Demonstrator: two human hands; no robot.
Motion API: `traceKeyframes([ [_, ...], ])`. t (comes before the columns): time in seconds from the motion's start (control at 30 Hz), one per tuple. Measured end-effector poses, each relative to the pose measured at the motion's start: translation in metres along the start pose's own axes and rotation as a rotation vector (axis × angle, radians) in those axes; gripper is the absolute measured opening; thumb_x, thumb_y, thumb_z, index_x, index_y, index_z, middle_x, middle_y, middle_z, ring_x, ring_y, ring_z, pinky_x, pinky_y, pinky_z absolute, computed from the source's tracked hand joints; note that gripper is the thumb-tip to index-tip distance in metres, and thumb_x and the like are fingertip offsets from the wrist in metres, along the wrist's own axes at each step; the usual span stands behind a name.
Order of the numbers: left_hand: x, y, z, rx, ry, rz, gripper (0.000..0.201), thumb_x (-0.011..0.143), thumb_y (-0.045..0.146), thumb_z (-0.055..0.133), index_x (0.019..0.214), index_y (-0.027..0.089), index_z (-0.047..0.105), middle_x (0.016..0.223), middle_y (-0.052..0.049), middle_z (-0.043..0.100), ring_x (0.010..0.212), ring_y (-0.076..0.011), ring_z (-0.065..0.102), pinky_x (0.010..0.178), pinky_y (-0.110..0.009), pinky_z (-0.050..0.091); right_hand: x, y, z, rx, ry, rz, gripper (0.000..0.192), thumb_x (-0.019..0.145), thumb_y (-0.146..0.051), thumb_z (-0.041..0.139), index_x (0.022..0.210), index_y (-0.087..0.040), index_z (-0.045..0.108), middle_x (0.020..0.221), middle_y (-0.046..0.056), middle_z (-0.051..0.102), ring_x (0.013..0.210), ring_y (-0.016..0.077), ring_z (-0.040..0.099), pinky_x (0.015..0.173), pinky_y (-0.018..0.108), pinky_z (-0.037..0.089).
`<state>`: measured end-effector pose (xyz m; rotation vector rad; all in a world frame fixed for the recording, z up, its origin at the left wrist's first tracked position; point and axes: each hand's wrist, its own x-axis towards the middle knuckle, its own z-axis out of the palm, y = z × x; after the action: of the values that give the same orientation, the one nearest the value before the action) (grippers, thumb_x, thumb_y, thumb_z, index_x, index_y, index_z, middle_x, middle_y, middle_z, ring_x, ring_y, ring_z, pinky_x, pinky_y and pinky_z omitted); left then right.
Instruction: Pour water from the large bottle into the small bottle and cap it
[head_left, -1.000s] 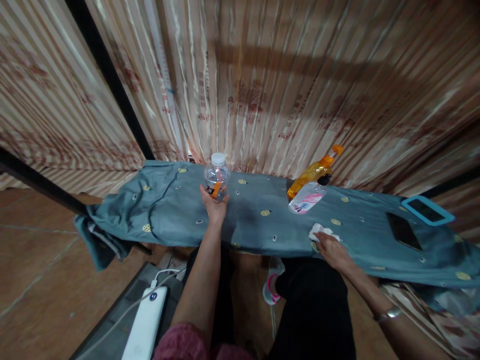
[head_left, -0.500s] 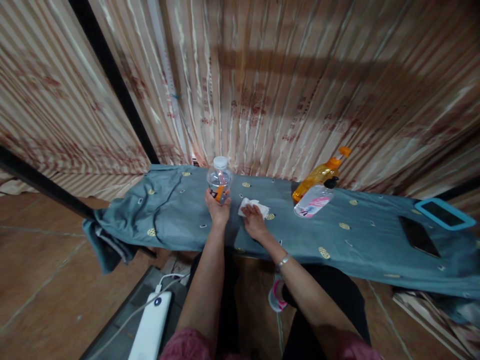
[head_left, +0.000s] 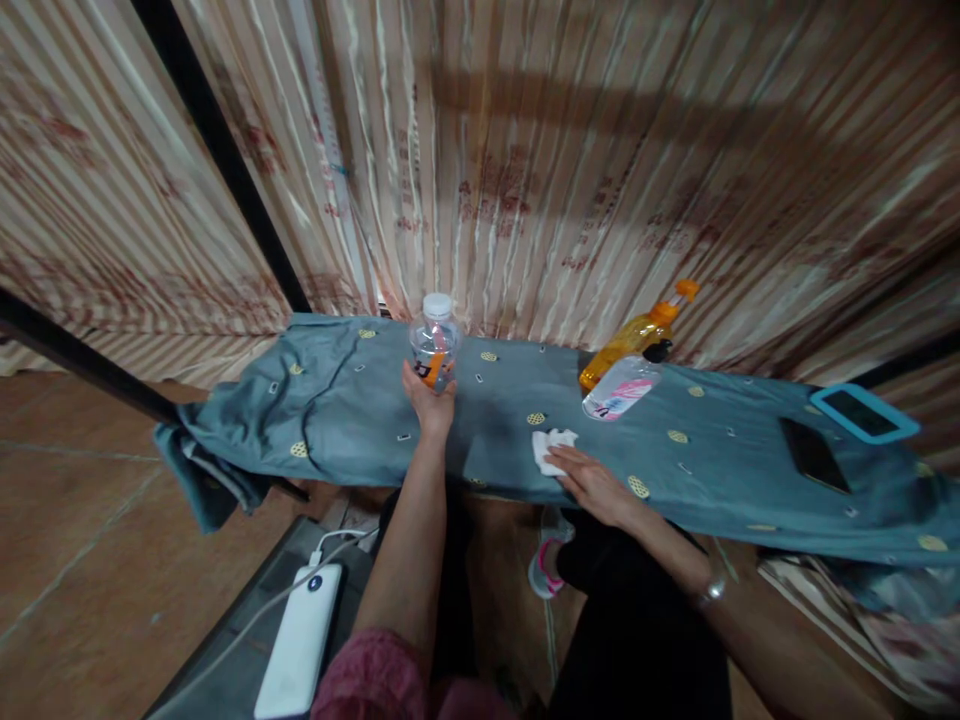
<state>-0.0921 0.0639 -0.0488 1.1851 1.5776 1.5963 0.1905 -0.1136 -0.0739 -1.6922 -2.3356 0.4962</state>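
Note:
My left hand [head_left: 431,402] is wrapped round the lower part of a clear plastic bottle [head_left: 436,340] with a white cap and an orange label; the bottle is upright. With fingers pressed down, my right hand [head_left: 592,482] holds a white tissue [head_left: 551,450] against the blue-grey cloth [head_left: 360,430] near its front edge. Right of the bottle stand an amber pump bottle [head_left: 626,345] and, in front of it, a clear bottle [head_left: 624,390] with a black top and pink label.
A dark phone [head_left: 814,455] and a blue-framed device [head_left: 864,413] lie at the right end of the cloth. A white power bank [head_left: 300,640] with a cable sits on a grey surface at lower left. A striped curtain [head_left: 495,180] hangs behind, with a black pole [head_left: 225,150] at left.
My right hand has slid the tissue to the right and toward me across the cloth. My left hand keeps hold of the clear plastic bottle in about the same place.

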Motion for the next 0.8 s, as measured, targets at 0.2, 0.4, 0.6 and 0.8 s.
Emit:
traceKeyframes([
  [0.2,-0.012,0.007,-0.011,-0.037,0.058,0.043,0.097,0.064,0.005,0.081,0.149,0.015,0.036,0.159,-0.023,0.038,0.155,-0.0342,0.033,0.13,-0.044,0.025,-0.081,0.086,-0.04,-0.092,0.08,0.325,0.04,0.099,-0.048,0.06,0.128,-0.02,0.064,0.14,0.012,0.06,0.13,0.0266,0.058,0.112,0.055,0.047],
  [0.4,-0.019,0.013,-0.032,-0.194,0.13,0.142,0.031,0.076,0.015,0.067,0.107,0.02,0.061,0.111,-0.005,0.066,0.098,-0.0162,0.066,0.093,-0.03,0.054,-0.071,0.077,-0.023,-0.113,0.111,0.346,0.038,0.099,-0.044,0.062,0.128,-0.02,0.063,0.138,0.012,0.06,0.128,0.0262,0.058,0.111,0.054,0.048],
  [0.6,-0.028,0.027,-0.032,-0.294,-0.15,0.108,0.019,0.067,0.012,0.045,0.057,0.02,0.059,0.05,0.004,0.053,0.048,-0.0114,0.047,0.054,-0.023,0.039,0.032,0.016,0.019,-0.052,0.106,0.107,0.045,0.099,-0.042,0.062,0.139,-0.022,0.058,0.15,0.012,0.051,0.137,0.0293,0.051,0.115,0.057,0.044],
  [0.8,-0.036,0.034,-0.024,-0.245,-0.228,0.075,0.023,0.058,0.012,0.042,0.046,0.022,0.059,0.049,0.002,0.061,0.052,-0.0139,0.057,0.06,-0.025,0.045,0.142,0.009,0.013,-0.061,0.227,0.129,0.047,0.098,-0.043,0.063,0.138,-0.021,0.057,0.15,0.013,0.051,0.137,0.0305,0.05,0.115,0.059,0.043],
])
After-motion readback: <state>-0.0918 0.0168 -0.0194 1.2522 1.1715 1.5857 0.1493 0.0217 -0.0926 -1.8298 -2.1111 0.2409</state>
